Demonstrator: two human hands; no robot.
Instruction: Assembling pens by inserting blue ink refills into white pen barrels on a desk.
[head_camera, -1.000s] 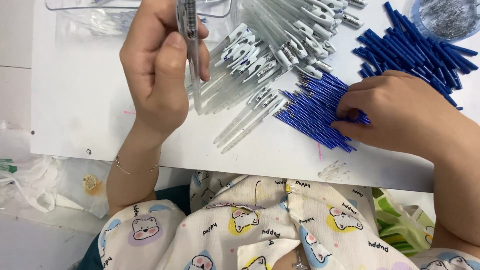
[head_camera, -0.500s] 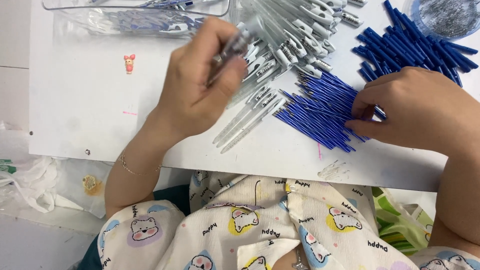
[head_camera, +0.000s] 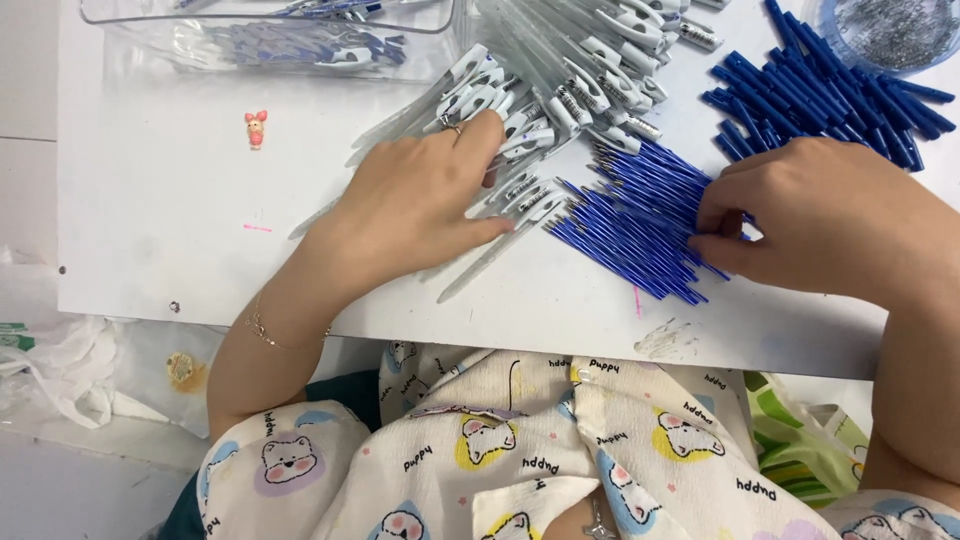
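Left hand (head_camera: 420, 205) found lying palm down, fingers (head_camera: 487, 135) spread wide across the heap of clear plastic pen barrels with white clips (head_camera: 545, 105), apparently to steady and sort it; nothing lifted. Right hand (head_camera: 820, 215) found at the fan of thin blue ink refills (head_camera: 640, 225), fingertips (head_camera: 715, 245) narrowed in a pinch on one or two refills. Dark blue pen caps (head_camera: 810, 85) grouped just beyond, clear plastic tray (head_camera: 270, 45) at the far edge of the white worktable (head_camera: 160, 220), parts evidently sorted by kind within easy reach. Small pink figurine (head_camera: 256, 128) noted well apart.

Head camera looks steeply down, close, at the white table (head_camera: 180, 230).
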